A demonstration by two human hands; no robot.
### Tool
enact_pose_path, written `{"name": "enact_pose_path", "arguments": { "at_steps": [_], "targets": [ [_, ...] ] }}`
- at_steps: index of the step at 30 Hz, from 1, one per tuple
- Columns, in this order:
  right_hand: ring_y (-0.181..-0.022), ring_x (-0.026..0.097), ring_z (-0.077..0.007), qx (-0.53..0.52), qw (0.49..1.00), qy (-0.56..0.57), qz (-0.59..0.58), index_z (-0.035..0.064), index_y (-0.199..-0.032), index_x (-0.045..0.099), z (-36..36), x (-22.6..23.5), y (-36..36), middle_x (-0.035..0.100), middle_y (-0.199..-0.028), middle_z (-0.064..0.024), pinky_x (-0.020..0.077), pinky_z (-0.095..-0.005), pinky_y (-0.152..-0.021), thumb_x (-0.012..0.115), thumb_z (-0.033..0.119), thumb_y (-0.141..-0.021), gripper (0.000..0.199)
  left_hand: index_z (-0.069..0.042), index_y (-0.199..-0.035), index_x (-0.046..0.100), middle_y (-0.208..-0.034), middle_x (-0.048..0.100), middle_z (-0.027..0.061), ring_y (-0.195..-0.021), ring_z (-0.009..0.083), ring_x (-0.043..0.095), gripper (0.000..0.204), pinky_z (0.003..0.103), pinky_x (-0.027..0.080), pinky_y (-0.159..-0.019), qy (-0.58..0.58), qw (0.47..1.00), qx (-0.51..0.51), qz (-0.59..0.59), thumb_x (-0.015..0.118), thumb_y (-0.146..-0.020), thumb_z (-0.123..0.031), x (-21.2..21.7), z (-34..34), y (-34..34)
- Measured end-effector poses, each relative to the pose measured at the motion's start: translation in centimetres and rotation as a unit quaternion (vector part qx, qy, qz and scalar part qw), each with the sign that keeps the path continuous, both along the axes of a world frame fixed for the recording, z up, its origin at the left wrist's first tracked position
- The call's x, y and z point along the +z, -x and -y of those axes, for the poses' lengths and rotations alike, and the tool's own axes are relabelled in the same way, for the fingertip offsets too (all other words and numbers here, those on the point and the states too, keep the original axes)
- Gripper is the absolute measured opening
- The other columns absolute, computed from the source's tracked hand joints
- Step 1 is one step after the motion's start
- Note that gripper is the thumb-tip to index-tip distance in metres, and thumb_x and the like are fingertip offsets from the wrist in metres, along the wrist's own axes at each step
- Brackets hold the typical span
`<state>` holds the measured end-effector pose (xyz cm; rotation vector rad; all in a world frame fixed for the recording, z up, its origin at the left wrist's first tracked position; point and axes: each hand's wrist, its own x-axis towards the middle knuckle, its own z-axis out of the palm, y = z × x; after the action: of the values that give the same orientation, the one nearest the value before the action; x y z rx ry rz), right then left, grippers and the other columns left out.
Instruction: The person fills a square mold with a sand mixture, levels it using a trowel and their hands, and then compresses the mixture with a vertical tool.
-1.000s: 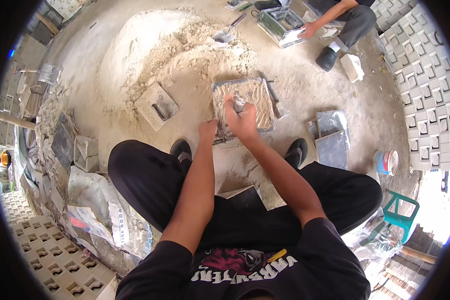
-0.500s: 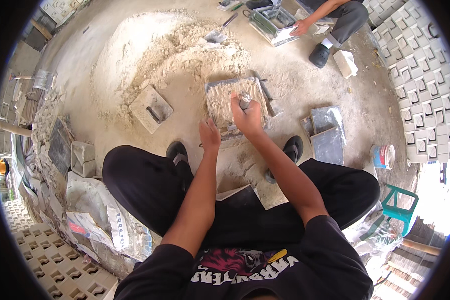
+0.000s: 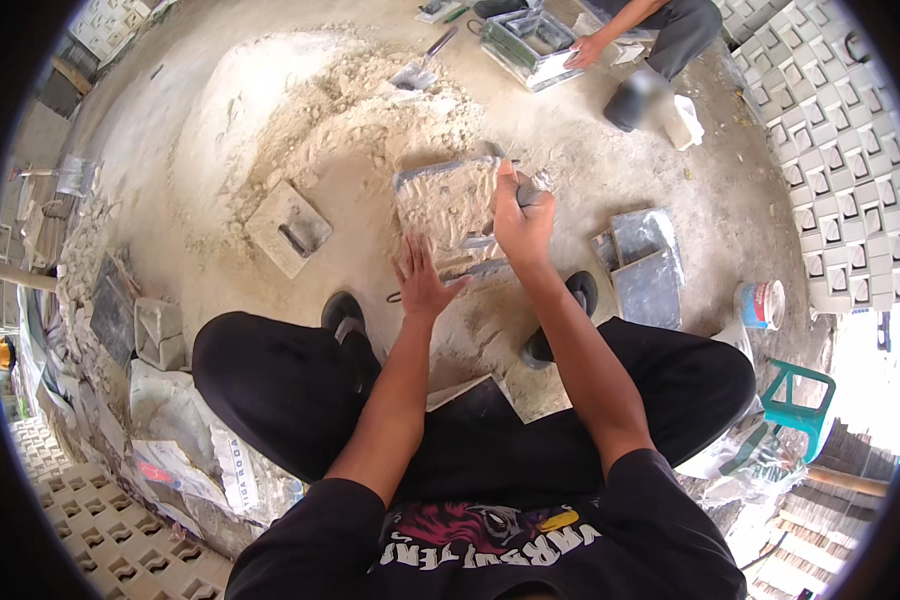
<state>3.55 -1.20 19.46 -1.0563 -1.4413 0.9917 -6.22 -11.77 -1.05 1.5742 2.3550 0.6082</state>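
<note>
A flat rectangular mould with a dark rim lies on the ground before me, filled with a pale, ridged, crumbly mix. At its near left edge, my left hand is open, fingers spread, holding nothing. My right hand is closed over the mould's right side, around a tool's handle with a rounded grey end. The hand hides the working end of that tool, so I cannot tell its kind.
Left of the mould lies a square slotted plate. Beyond is a heap of powdery mix with a trowel. Dark plates, a bucket and a green stool stand right. A co-worker's hand touches another mould.
My right hand has moved right with the tool, from the mould's middle to its right side. My left hand has gone from curled to spread. The view has shifted slightly.
</note>
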Motion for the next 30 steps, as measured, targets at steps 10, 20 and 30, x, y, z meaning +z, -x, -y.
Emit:
{"name": "enact_pose_path", "arguments": {
  "at_steps": [10, 20, 30],
  "targets": [
    [-0.05, 0.036, -0.0035, -0.034, 0.998, -0.003, 0.043, 0.0031, -0.061, 0.054, -0.3, 0.7, -1.7, 0.043, -0.052, 0.0059, 0.028, -0.0272, -0.044, 0.056, 0.028, -0.099, 0.046, -0.008, -0.155, 0.006, -0.159, 0.009, 0.0215, -0.149, 0.0337, 0.007, 0.125, 0.063, 0.001, -0.114, -0.028, 0.993, -0.102, -0.052, 0.061, -0.067, -0.079, 1.8, -4.2, 3.1],
    [-0.049, 0.034, -0.0032, 0.03, 0.999, 0.028, 0.011, 0.0061, -0.057, 0.047, 1.4, -2.8, 0.5, 0.042, -0.052, 0.0061, 0.0251, -0.0277, -0.042, 0.056, 0.023, -0.099, 0.046, 0.002, -0.148, 0.024, -0.156, 0.02, 0.0251, -0.147, 0.0342, 0.014, 0.075, 0.061, 0.001, -0.115, -0.035, 0.984, 0.161, 0.067, 0.038, -0.098, -0.052, -0.9, -2.9, 5.9],
    [-0.05, 0.035, -0.0028, 0.076, 0.994, -0.007, 0.072, 0.006, -0.058, 0.048, 2.8, -4.6, 2.8, 0.042, -0.052, 0.0068, 0.0267, -0.0279, -0.043, 0.056, 0.022, -0.099, 0.045, 0.006, -0.101, 0.063, -0.096, 0.064, 0.0298, -0.093, 0.0478, 0.061, 0.05, 0.052, 0.046, -0.083, -0.018, 0.969, 0.156, 0.193, 0.04, -0.098, -0.039, -4.8, -1.5, 4.2]
  ]
}}
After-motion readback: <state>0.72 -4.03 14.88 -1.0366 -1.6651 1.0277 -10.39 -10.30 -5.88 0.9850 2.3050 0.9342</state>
